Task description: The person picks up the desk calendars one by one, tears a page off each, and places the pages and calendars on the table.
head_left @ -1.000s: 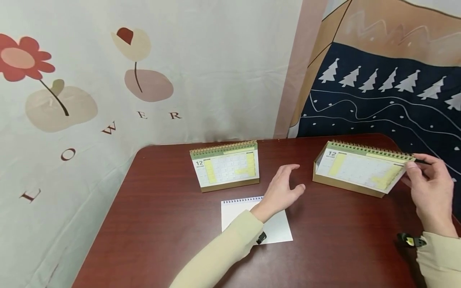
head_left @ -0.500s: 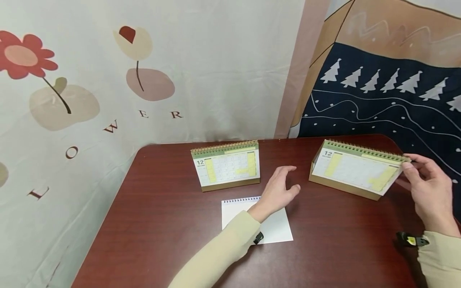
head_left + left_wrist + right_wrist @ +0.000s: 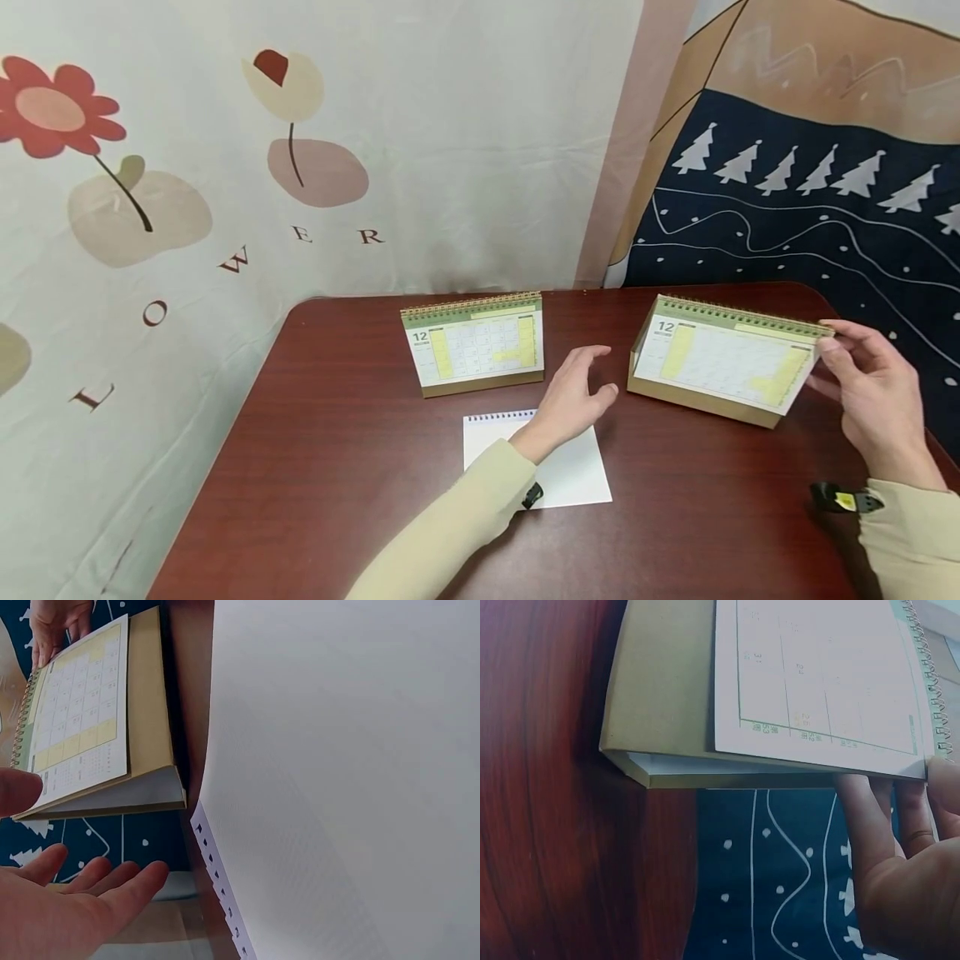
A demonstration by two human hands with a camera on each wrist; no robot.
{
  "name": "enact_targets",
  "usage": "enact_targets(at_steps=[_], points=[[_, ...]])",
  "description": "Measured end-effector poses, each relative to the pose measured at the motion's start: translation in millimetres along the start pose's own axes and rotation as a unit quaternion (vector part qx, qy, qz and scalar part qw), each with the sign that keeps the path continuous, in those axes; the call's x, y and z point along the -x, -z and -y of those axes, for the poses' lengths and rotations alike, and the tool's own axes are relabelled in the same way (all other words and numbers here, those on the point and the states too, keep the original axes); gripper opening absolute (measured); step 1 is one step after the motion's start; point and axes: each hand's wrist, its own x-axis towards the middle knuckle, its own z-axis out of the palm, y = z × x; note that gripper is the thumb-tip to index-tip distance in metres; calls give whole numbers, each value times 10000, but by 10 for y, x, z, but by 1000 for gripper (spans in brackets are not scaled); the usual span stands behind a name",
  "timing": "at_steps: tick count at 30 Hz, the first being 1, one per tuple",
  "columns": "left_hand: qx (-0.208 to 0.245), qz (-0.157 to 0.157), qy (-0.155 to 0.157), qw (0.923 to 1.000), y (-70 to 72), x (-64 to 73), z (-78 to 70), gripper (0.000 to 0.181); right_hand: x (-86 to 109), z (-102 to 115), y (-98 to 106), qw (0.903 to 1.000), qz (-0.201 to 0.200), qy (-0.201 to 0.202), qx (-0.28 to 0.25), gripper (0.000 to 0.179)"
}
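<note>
A desk calendar (image 3: 723, 362) with a green spiral-bound top, showing 12, stands at the right of the table. My right hand (image 3: 873, 387) pinches its upper right corner; in the right wrist view the thumb lies at the page edge and the fingers (image 3: 866, 817) reach behind. My left hand (image 3: 566, 400) hovers with spread, relaxed fingers left of this calendar, apart from it and holding nothing. Beneath the left wrist lies a white sheet (image 3: 573, 471) with a perforated top edge. A second, similar calendar (image 3: 480, 346) stands farther left, touched by neither hand.
The dark red wooden table (image 3: 322, 467) ends at a pale printed curtain (image 3: 480, 150) behind it. A dark blue cloth (image 3: 750, 225) with white trees hangs at the right back. Black straps with small devices sit on both wrists.
My right hand has moved the right calendar leftward and a little nearer, towards my left hand. The left hand has barely shifted; the sheet and the other calendar stay put.
</note>
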Motion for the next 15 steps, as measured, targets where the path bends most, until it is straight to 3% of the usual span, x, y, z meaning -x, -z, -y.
enact_targets(at_steps=[10, 15], points=[[105, -52, -247, 9996, 60, 17, 61, 52, 27, 17, -104, 9970, 507, -223, -542, 28], [433, 40, -527, 9977, 73, 28, 91, 50, 14, 32, -128, 9900, 813, -340, -1102, 29]])
